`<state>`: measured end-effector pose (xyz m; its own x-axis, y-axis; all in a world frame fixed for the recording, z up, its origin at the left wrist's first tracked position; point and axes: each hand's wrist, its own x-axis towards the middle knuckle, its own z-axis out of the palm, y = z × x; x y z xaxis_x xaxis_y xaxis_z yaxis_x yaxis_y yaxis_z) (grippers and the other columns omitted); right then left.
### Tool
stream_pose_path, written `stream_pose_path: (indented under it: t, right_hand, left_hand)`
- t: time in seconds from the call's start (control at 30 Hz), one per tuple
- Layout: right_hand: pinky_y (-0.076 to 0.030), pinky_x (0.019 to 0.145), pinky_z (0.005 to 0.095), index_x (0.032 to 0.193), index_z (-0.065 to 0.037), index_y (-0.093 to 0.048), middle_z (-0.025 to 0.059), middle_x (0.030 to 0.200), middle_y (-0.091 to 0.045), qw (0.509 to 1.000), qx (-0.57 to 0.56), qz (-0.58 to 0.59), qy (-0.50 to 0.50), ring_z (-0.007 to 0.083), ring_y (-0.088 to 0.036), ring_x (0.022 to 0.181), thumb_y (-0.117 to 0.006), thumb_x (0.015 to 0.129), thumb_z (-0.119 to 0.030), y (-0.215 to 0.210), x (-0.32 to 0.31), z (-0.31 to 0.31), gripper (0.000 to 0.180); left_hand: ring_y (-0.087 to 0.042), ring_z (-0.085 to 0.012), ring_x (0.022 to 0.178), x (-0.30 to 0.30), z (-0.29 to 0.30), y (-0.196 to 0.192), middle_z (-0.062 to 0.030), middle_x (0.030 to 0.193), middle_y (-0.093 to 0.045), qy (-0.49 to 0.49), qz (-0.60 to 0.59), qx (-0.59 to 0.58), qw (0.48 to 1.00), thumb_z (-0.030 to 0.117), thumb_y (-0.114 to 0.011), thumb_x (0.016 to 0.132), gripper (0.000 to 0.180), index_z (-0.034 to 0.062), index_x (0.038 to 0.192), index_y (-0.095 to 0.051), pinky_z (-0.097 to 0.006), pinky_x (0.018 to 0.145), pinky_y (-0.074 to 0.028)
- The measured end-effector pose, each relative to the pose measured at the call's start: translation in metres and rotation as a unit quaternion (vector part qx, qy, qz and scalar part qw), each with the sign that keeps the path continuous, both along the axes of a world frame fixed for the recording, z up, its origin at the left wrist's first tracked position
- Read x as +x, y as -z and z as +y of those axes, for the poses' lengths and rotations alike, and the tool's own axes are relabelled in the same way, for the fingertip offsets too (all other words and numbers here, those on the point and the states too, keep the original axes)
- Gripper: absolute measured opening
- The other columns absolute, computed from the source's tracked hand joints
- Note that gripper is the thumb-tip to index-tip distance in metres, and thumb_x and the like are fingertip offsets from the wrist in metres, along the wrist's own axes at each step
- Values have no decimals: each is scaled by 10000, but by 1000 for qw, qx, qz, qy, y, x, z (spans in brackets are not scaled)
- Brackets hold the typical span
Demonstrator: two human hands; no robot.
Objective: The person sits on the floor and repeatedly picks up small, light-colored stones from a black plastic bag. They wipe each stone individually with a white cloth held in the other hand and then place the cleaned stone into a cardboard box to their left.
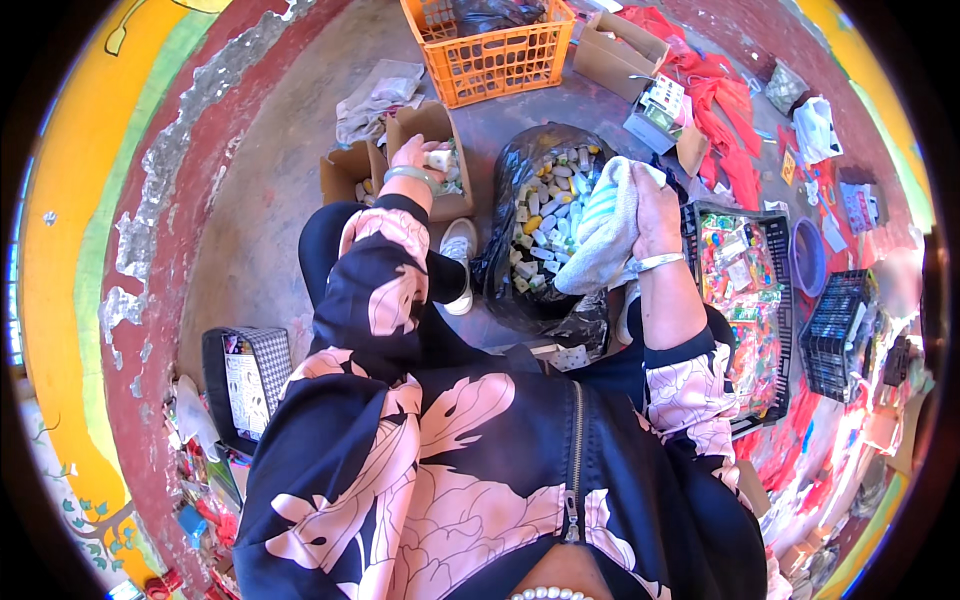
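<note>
My left hand (410, 155), a pale bangle at its wrist, reaches over an open cardboard box (451, 207). Its fingers are closed around a small white piece (437, 160). To the right, my right hand (656, 215) grips a bunched grey-white towel (603, 250) with light blue-green stripes. The towel hangs over the right side of an open black plastic bag (497, 240). Many small oblong pieces (545, 235), mostly white with some yellow, fill that bag; the towel hides part of them. A second, smaller cardboard box (347, 168) stands left of the first, with a few pieces inside.
An orange crate (500, 65) stands ahead, a cardboard box (612, 58) right of it. Beside my right leg is a black crate (778, 300) of colourful packets, near a purple basin (806, 257). A houndstooth-patterned case (265, 370) sits at left. Red cloth (715, 95) covers floor at right.
</note>
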<state>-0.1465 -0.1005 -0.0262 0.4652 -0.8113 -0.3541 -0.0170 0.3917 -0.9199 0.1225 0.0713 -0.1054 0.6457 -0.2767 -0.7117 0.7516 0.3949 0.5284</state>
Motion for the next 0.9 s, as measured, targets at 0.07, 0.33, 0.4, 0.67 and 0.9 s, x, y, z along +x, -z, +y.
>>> stream_pose_path:
  t: [0.07, 0.33, 0.4, 0.67, 0.9]
  right_hand:
    - [-477, 603, 282, 929, -5, -590, 60, 817, -616, 1000, -20, 10, -11, 147, -593, 676, -549, 846, -231, 2, 2, 3, 244]
    - [-464, 635, 269, 982, 18, -572, 70, 855, -618, 992, -56, 33, -109, 131, -580, 715, -570, 836, -254, 8, 1, 13, 309]
    - [-453, 670, 266, 1016, 34, -560, 74, 877, -616, 987, -82, 15, -136, 122, -570, 755, -589, 820, -289, 7, -1, 16, 379]
    - [-438, 816, 355, 1156, -40, -483, 195, 992, -597, 910, -356, 59, -203, 337, -568, 949, -535, 819, -414, 19, -1, 39, 506]
    - [-463, 677, 277, 974, 39, -563, 122, 858, -624, 987, -128, -20, -90, 163, -598, 761, -553, 819, -197, 9, -7, 25, 283]
  left_hand:
    - [-548, -332, 851, -16, 0, -3, -206, 916, -549, 43, 49, -109, 992, 141, -473, 871, 235, -23, 1034, -432, -485, 758, -472]
    - [-518, -313, 1035, -119, -15, -51, -192, 1082, -520, 272, -65, -208, 937, 4, -422, 864, 222, -72, 1073, -413, -465, 905, -429]
    - [-533, -258, 1028, -137, -17, -63, -158, 1090, -539, 261, -90, -183, 944, 19, -430, 870, 176, -19, 1040, -448, -391, 886, -445]
    - [-522, -126, 833, -196, -41, -70, -28, 902, -554, 233, -170, -176, 941, 96, -500, 861, 159, 48, 1013, -500, -248, 762, -409]
    - [-523, -136, 852, -203, -37, -78, -44, 898, -556, 323, -353, -84, 874, 112, -522, 855, 235, 77, 1087, -516, -277, 733, -430]
